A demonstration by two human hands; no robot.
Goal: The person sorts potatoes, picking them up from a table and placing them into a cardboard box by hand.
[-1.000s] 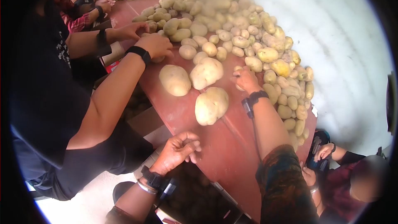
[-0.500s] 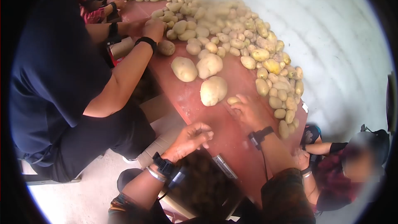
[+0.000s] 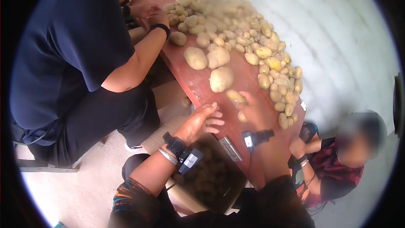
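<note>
My right hand [image 3: 256, 112], smeared by motion, is closed around a small yellowish potato [image 3: 235, 96] above the red table [image 3: 198, 88]. A second small potato [image 3: 242, 116] shows under its fingers; whether it is gripped or lies on the table, I cannot tell. My left hand [image 3: 199, 123] hovers at the table's near edge, fingers apart and nothing in it. Ahead of both hands sit three large potatoes, one nearer [image 3: 221, 79] and two farther, a left one [image 3: 195, 58] and a right one [image 3: 218, 57].
A long heap of potatoes [image 3: 249, 38] runs along the table's far side. Below my hands stands a cardboard box [image 3: 185, 202] with potatoes inside. A metal latch [image 3: 230, 148] is fixed at the table edge. One co-worker [image 3: 84, 38] sits at left, another [image 3: 333, 164] at right.
My right hand has drawn slightly back with the potato, and a second potato now shows beneath it. My left hand has risen slightly and its fingers have spread. The view has shifted a little.
</note>
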